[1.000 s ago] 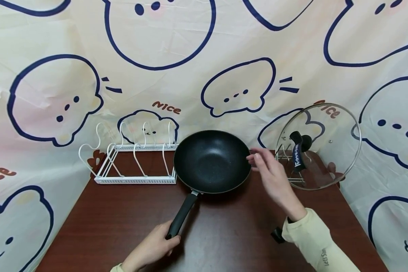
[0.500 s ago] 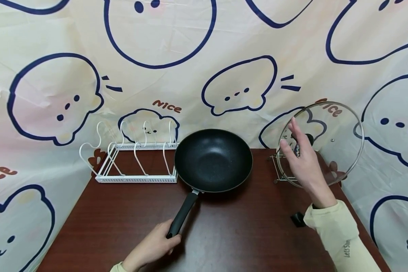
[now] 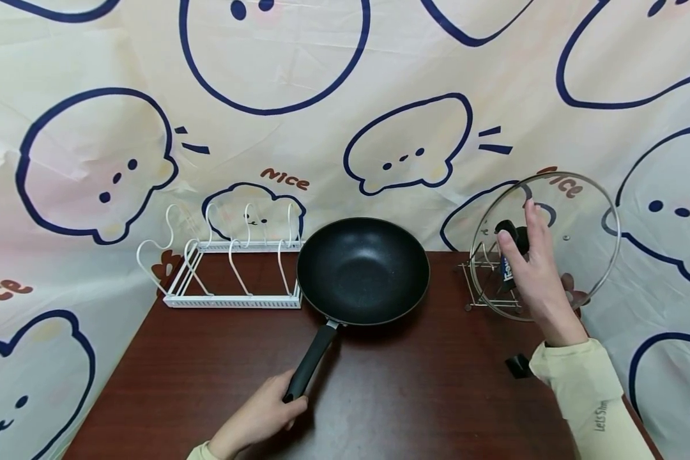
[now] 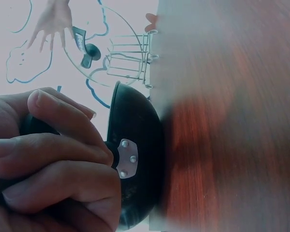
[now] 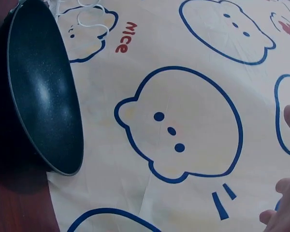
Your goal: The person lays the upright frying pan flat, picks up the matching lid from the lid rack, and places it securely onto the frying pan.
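My left hand (image 3: 261, 409) grips the black handle (image 3: 309, 364) of a dark frying pan (image 3: 362, 275); in the left wrist view its fingers curl round that handle. The pan sits at the middle of the table with its inside facing up. A round glass lid (image 3: 581, 255) stands on edge in a thin wire rack (image 3: 467, 291) at the right. My right hand (image 3: 540, 278) is in front of the lid, its fingers straight and close to the black lid knob (image 3: 510, 262). In the left wrist view those fingers are spread, apart from the knob.
A white dish rack (image 3: 232, 302) with curved bars stands on the brown table (image 3: 402, 390), just left of the pan. Behind everything hangs a cartoon-printed cloth (image 3: 299, 147). A small black block (image 3: 517, 365) shows beside the right sleeve.
My right hand has moved from beside the pan's right rim over to the front of the glass lid. The left hand keeps its grip on the pan handle, and the pan has stayed in place.
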Motion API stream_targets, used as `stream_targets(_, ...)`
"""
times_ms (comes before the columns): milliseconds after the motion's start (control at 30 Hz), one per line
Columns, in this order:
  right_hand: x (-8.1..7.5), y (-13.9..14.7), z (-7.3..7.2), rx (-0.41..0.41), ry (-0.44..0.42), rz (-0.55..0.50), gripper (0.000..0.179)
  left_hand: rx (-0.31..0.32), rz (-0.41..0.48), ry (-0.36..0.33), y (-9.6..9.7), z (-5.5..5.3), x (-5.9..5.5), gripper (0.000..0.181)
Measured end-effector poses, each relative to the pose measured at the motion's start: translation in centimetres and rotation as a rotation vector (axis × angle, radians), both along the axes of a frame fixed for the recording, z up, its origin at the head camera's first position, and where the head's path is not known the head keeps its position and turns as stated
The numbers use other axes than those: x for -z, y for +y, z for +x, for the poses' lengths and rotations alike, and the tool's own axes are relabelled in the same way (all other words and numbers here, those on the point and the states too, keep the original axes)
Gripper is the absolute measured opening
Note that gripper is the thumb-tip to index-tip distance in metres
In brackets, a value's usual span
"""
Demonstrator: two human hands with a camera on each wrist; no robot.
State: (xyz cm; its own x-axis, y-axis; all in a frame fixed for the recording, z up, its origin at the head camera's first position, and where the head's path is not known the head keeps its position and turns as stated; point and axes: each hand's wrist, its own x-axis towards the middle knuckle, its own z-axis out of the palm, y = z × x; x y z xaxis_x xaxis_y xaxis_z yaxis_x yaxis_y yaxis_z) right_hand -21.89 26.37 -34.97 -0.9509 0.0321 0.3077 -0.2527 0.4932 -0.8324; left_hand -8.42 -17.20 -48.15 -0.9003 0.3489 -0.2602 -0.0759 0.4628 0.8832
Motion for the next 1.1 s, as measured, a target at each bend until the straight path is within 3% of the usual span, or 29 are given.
stream_targets(333, 1.1, 1.1, -0.4, -0.051, -0.148, -0.125, 0.083, 0.015, -0.003, -0.025, -0.2, -0.2, -0.5, 0.014)
stream_targets(667, 2.1, 1.7, -0.5, -0.112, -0.326, -0.251, 0.084, 0.01, -0.012, -0.018, -0.1, 0.0, -0.1, 0.014)
stream_targets(1100, 2.2, 2.2, -0.5, -0.155, -0.505, -0.323, 0.088, 0.014, -0.011, -0.019, 0.1, -0.2, -0.1, 0.014)
